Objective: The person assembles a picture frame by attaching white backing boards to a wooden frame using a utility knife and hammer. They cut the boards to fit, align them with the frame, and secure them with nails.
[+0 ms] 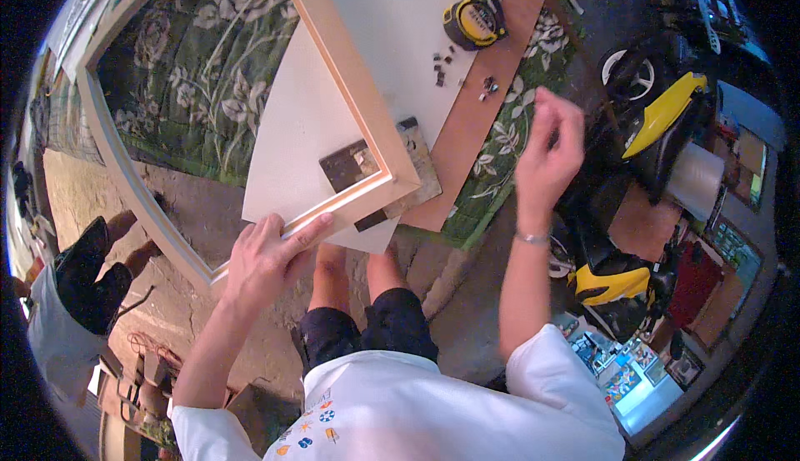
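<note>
A large pale wooden picture frame (337, 52) with a white and orange inner edge lies tilted in front of me. My left hand (271, 257) grips its near rail, thumb on top and fingers wrapped round the side. My right hand (550, 148) is raised to the right of the frame, touching nothing on the table. Its fingers are curled together as in a pinch, and whatever is between them is too small or blurred to make out. Beneath the frame's near right corner is a worn, dark-stained flat plate (422, 161).
Under the frame lie a white sheet (292, 140), a brown board (479, 98) and a green floral cloth (492, 173). A yellow-black tape measure (473, 23) and several small dark pieces (442, 67) rest there. A yellow-black motorbike (612, 282) stands right; another person (71, 311) is at left.
</note>
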Tool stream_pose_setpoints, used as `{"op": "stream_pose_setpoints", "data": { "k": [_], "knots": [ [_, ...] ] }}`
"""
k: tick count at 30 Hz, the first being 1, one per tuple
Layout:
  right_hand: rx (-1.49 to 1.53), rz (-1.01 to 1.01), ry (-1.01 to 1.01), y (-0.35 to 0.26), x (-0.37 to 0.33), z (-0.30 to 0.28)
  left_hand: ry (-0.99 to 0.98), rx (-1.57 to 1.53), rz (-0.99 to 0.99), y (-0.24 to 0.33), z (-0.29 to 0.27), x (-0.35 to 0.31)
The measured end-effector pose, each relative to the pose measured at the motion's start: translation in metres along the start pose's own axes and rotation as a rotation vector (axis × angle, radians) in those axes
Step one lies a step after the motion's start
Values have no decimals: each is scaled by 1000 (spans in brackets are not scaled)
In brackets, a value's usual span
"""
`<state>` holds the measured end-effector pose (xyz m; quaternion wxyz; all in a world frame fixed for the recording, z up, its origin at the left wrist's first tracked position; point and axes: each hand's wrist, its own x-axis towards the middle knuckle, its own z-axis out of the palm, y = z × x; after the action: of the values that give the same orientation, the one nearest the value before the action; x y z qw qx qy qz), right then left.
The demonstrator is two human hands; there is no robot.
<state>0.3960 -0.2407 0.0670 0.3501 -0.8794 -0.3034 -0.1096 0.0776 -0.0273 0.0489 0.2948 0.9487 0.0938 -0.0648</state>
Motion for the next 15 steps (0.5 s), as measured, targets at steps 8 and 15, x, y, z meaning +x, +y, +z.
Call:
{"op": "stream_pose_setpoints", "data": {
  "k": [8,15],
  "knots": [
    [-1,-295,-98,20,150,31,21,-1,5,4,-4,2],
    [-431,-830,-347,-15,246,164,-9,19,-12,4,-6,1]
  ]
}}
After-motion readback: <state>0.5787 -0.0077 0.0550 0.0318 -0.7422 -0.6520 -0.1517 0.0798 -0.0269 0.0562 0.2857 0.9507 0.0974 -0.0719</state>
